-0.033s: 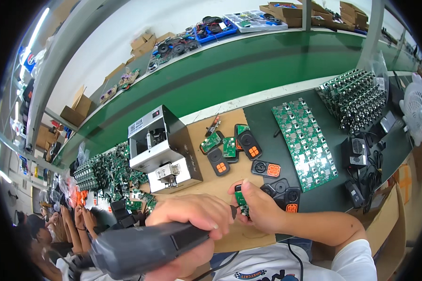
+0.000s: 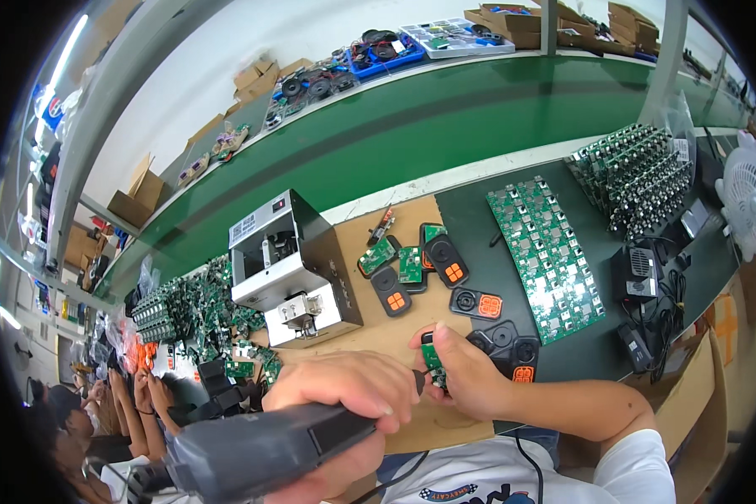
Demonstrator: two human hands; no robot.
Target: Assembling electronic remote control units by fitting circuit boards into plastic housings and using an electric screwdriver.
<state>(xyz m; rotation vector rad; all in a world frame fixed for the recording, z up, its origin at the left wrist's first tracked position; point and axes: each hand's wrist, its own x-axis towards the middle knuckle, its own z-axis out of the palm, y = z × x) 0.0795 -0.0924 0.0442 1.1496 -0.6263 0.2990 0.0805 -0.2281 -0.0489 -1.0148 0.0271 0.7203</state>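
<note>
The right hand (image 2: 472, 375) pinches a small green circuit board (image 2: 429, 356) between thumb and fingers, thumb uppermost, above the near part of the brown cardboard (image 2: 462, 428). The left hand (image 2: 336, 382) is wrapped around a dark power tool (image 2: 252, 449), knuckles up, its tip pointing right at the board; whether they touch is hard to tell. The right forearm reaches in from the right, elbow bent; the tool hides much of the left wrist. The right fingers cover part of the board. Farther left stands a metal machine (image 2: 336, 281).
</note>
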